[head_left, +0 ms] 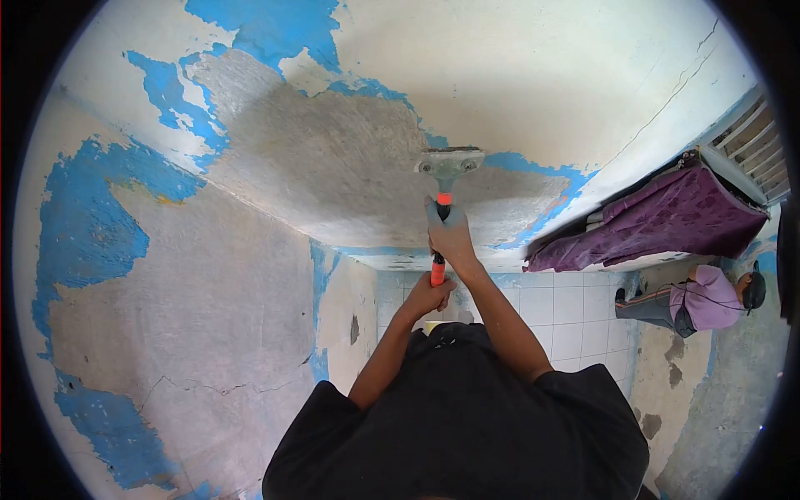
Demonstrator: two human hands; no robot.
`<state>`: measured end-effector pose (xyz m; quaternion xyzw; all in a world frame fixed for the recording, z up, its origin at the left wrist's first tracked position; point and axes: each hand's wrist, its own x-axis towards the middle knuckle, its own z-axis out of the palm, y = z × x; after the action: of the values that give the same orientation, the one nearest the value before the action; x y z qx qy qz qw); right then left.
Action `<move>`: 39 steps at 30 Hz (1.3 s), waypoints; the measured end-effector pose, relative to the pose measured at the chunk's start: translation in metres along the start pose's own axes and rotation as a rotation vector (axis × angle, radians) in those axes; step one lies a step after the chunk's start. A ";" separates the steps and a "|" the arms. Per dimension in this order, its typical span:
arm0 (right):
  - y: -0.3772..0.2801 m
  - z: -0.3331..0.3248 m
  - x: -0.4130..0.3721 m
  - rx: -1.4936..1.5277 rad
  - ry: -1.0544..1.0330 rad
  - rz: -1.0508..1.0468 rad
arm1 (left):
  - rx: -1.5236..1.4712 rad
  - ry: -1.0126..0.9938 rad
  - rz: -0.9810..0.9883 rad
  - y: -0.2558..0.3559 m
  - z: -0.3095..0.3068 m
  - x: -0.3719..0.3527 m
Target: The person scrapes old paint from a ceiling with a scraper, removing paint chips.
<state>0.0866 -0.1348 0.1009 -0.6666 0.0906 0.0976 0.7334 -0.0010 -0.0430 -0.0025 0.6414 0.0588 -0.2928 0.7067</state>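
A long-handled wall scraper (447, 167) has its wide blade against the wall, by the boundary between bare grey plaster (333, 150) and cream paint (517, 75). My right hand (450, 233) is closed around the upper part of its black and orange handle, just below the head. Lower down, my left hand (429, 297) wraps the orange end of the same handle. Ragged strips of blue paint (512, 161) show on both sides of the blade. Pale dust coats the fingers of my right hand.
On the left stands another wall with a scraped grey patch (225, 292) and blue paint (92, 225). A purple cloth (658, 208) hangs below a barred window (750, 142) at right. Another person (700, 300) stands on the right. White tiles (554, 304) cover the floor.
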 end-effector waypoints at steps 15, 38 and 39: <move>0.009 0.006 0.000 -0.045 -0.008 0.025 | -0.107 -0.023 -0.010 -0.012 -0.002 -0.002; 0.002 0.004 -0.001 -0.023 -0.006 0.036 | 0.001 -0.035 -0.025 0.005 -0.003 -0.013; -0.012 0.004 -0.003 -0.033 -0.011 0.026 | -0.011 -0.040 -0.017 0.012 -0.001 -0.012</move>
<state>0.0871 -0.1324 0.1133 -0.6769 0.0938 0.1123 0.7213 -0.0047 -0.0373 0.0137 0.6312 0.0518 -0.3112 0.7086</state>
